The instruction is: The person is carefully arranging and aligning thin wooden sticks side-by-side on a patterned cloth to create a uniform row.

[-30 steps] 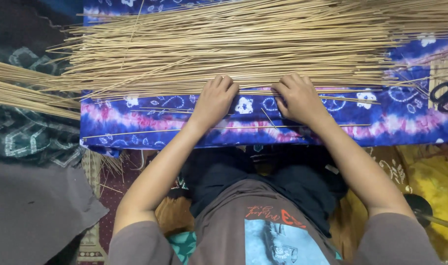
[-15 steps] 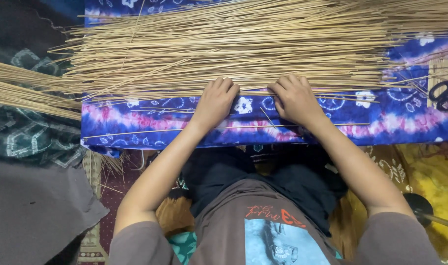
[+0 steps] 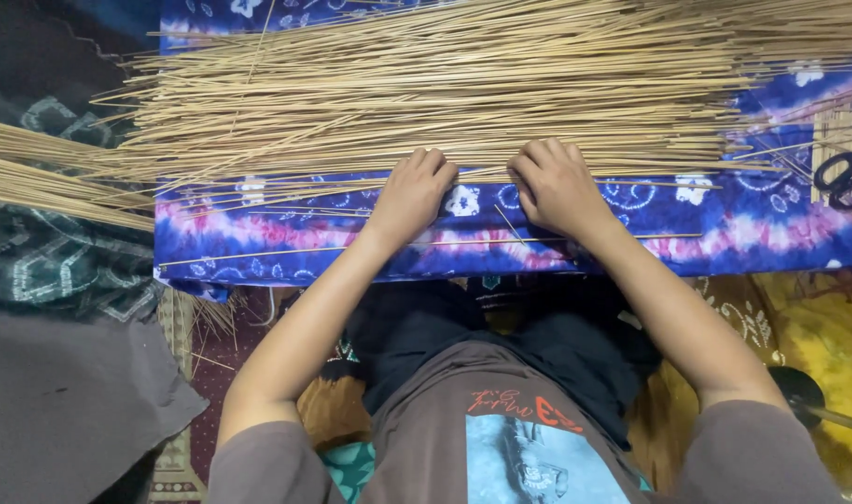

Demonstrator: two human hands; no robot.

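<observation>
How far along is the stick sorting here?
Done: a bundle of sticks lies off the cloth at the left edge. In hand: the left hand and right hand press, fingers curled, on the near edge of the big pile of sticks on the blue cloth. Left: most of that pile, plus a few loose sticks nearer the person.

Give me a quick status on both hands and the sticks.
Left hand and right hand palm-down, fingers curled at near edge of the thin sticks. Sticks spread across blue tie-dye cloth. Scissors at right, apart from hands.
</observation>
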